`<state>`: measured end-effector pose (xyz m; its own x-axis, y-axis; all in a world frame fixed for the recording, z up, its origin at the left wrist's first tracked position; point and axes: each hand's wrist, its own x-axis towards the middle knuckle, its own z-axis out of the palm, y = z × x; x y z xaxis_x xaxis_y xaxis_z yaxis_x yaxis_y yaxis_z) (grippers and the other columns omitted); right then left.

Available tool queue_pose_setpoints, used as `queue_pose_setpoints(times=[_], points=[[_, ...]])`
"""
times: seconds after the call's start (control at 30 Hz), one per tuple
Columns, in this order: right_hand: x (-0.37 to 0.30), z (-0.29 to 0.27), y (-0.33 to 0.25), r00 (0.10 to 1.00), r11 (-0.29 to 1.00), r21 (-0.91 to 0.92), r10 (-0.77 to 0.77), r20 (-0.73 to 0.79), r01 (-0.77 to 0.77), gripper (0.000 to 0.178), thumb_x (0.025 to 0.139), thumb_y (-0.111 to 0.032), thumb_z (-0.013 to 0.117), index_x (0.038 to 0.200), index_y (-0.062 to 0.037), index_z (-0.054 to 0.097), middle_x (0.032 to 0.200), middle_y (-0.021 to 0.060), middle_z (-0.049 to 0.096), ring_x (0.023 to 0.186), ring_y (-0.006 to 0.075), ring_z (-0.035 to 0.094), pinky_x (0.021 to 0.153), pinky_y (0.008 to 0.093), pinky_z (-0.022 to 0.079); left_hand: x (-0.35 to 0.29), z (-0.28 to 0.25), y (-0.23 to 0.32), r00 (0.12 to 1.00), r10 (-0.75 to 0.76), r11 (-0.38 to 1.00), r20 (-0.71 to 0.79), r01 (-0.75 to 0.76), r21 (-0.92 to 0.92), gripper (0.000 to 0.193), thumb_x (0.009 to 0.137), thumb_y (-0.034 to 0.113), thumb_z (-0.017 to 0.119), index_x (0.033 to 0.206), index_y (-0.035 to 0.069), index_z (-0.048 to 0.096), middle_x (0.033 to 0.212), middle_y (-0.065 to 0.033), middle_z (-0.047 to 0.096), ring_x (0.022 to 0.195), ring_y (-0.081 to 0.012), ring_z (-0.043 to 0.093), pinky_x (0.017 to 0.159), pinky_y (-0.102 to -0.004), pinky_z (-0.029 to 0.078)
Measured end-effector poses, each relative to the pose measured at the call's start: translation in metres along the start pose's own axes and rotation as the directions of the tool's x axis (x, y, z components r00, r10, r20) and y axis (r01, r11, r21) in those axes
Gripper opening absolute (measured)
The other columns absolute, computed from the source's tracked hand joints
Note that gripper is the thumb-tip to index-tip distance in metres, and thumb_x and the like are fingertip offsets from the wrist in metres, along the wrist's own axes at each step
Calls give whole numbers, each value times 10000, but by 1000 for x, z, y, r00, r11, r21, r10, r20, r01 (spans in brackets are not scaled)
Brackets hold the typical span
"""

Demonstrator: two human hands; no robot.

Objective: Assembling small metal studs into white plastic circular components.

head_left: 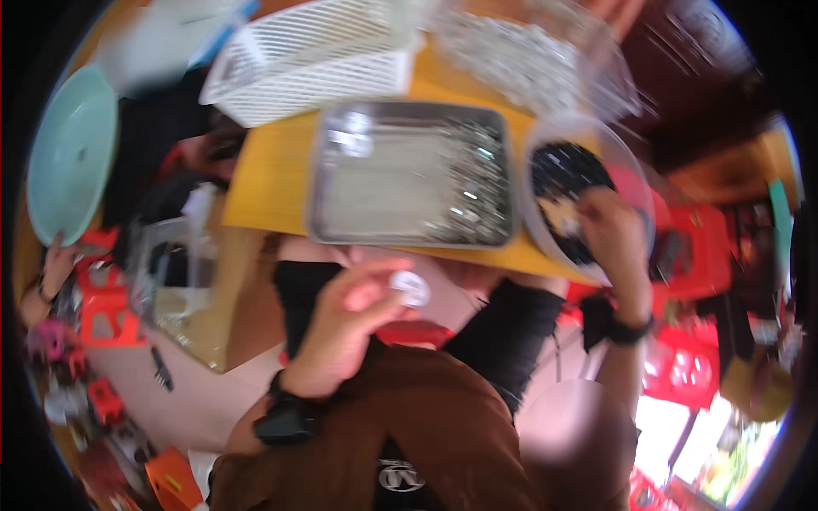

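My left hand (pixel 348 313) is raised in front of my body, thumb and fingers closed on a small white round disc (pixel 411 289). Over a round translucent tub (pixel 645 204) at the table's right edge is my right hand (pixel 612 228). Its fingers are bent down among small black pieces (pixel 569 167) inside; blur hides what they pinch. Between the hands and the far side lies a metal tray (pixel 383 192). Shiny clear small parts (pixel 477 183) fill its right side, and a few white round pieces (pixel 351 136) sit in its upper left corner.
White slatted baskets (pixel 311 64) and a clear bin of transparent parts (pixel 520 64) stand at the back of the yellow table (pixel 264 183). A cardboard box (pixel 247 289) is at the left, near another person's hand (pixel 58 271) and a green basin (pixel 75 157). Red stools (pixel 694 255) stand at right.
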<state>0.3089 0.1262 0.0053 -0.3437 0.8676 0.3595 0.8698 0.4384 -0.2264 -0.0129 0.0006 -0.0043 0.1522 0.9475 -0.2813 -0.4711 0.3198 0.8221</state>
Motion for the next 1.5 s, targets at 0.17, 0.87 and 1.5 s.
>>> queue_pose_setpoints(times=[0.17, 0.87, 1.5], points=[[-14, -45, -74, 977, 959, 265, 146, -158, -101, 171, 699, 116, 613, 824, 0, 595, 814, 104, 606, 695, 209, 601, 582, 267, 465, 7, 5, -6, 973, -199, 977, 120, 207, -57, 345, 896, 171, 598, 1227, 107, 525, 979, -69, 620, 757, -119, 627, 636, -245, 545], [-32, -32, -170, 922, 797, 472, -373, -104, 376, 188, 667, 78, 676, 809, -26, 611, 817, 117, 623, 719, 290, 614, 626, 367, 501, 6, 12, -18, 894, -184, 983, 409, 162, 88, 362, 892, 334, 612, 1096, 40, 561, 891, -42, 559, 779, -101, 560, 605, -227, 494], [-38, 20, -160, 999, 663, 748, 35, -1, -22, 283, 704, 34, 719, 973, -38, 670, 913, 94, 610, 627, 144, 585, 515, 243, 474, 2, 4, 3, 982, -132, 991, 135, 132, 10, 148, 909, 118, 570, 1030, 34, 584, 1036, -50, 573, 893, -141, 598, 691, -292, 544]])
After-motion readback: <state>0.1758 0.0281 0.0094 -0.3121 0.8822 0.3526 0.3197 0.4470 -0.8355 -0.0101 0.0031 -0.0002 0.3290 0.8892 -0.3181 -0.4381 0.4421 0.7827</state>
